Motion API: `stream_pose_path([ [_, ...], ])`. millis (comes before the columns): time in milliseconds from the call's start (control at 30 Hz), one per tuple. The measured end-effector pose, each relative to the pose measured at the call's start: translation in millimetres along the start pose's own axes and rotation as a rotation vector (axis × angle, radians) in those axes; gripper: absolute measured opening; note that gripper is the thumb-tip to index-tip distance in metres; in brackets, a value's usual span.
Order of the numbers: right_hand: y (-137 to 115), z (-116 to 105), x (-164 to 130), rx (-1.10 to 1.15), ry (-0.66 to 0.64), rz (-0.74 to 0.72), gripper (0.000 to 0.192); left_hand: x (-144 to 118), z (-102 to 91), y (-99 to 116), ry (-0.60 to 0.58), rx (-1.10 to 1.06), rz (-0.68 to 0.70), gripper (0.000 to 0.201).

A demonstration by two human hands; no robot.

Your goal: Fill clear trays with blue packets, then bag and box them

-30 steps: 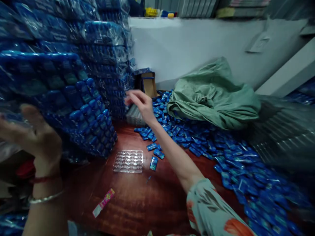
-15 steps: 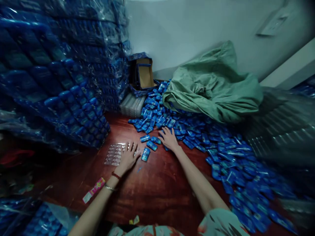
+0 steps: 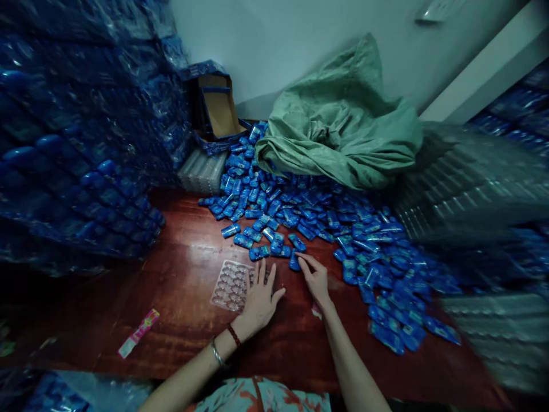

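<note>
While my left hand (image 3: 259, 300) lies flat and unclenched on the clear blister tray (image 3: 231, 284), my right hand (image 3: 316, 277), fingers loose, touches a blue packet (image 3: 295, 262) at the edge of the packet heap (image 3: 343, 229) beyond it, a green sack (image 3: 343, 126) farther off.

No legible text is shown: print on the blue sachets (image 3: 300, 217), the pink wrapper (image 3: 138, 333) near left, and the far cardboard box (image 3: 218, 109) is too blurred to be read.
</note>
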State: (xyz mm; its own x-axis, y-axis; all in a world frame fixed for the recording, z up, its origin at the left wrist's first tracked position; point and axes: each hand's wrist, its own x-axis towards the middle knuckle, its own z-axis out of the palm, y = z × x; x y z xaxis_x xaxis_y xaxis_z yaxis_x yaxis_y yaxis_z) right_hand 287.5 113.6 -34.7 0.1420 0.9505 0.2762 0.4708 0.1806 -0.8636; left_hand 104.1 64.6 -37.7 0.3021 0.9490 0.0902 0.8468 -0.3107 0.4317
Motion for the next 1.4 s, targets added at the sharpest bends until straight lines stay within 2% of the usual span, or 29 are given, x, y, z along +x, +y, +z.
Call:
stream_pose_path([
  [67,6,-15,-9,0.03,0.156,0.12,0.032,11,-7.7,0,0.017,-0.156,0.034,0.052],
  [167,10,-33,-14,0.024,0.27,0.219,0.034,34,-31.5,-24,0.156,-0.296,-0.006,0.041],
  [233,9,-37,-14,-0.018,0.264,0.203,0.032,48,-46.7,-49,0.219,-0.27,-0.048,0.038],
  [267,8,-36,-13,-0.044,0.244,0.172,0.031,51,-51.4,-61,0.21,-0.223,-0.06,0.04],
  [367,2,-23,-6,-0.095,0.135,0.048,0.029,43,-48.2,-83,0.076,-0.034,-0.056,0.054],
  [433,-1,-8,1,-0.114,0.068,-0.003,0.032,23,-34.2,-82,-0.002,0.08,-0.071,0.061],
  [533,0,16,13,-0.132,-0.003,-0.031,0.038,-6,-14.4,-64,0.008,0.196,-0.184,0.064],
  [600,2,29,20,-0.157,-0.092,-0.063,0.045,-13,-12.8,-53,0.063,0.219,-0.258,0.064],
  [667,3,37,27,-0.177,-0.2,-0.123,0.048,-2,-21.7,-45,0.11,0.189,-0.265,0.062],
  [700,3,38,32,-0.182,-0.218,-0.152,0.044,8,-28.4,-43,0.125,0.158,-0.236,0.059],
  [767,3,37,44,-0.188,-0.152,-0.175,0.032,39,-41.0,-41,0.126,0.091,-0.125,0.055],
  [833,2,31,63,-0.199,-0.017,-0.16,0.033,77,-46.9,-39,0.097,0.059,0.007,0.054],
  [900,2,26,85,-0.266,0.035,-0.153,0.035,115,-44.1,-37,0.063,0.076,0.108,0.055],
  [1000,1,21,115,-0.52,-0.095,-0.177,0.042,162,-32.6,-38,0.035,0.126,0.133,0.052],
  [1067,0,20,123,-0.686,-0.208,-0.188,0.05,181,-28.5,-45,0.002,0.148,0.125,0.045],
  [1133,-2,18,118,-0.775,-0.274,-0.198,0.051,187,-30.4,-58,-0.055,0.164,0.182,0.041],
  [1200,-3,15,103,-0.817,-0.319,-0.214,0.05,180,-36.9,-74,-0.113,0.172,0.281,0.042],
  [1300,-2,10,72,-0.809,-0.383,-0.233,0.052,157,-49.8,-96,-0.18,0.158,0.357,0.045],
  [1400,3,2,46,-0.733,-0.364,-0.196,0.055,133,-59.7,-109,-0.209,0.128,0.358,0.044],
])
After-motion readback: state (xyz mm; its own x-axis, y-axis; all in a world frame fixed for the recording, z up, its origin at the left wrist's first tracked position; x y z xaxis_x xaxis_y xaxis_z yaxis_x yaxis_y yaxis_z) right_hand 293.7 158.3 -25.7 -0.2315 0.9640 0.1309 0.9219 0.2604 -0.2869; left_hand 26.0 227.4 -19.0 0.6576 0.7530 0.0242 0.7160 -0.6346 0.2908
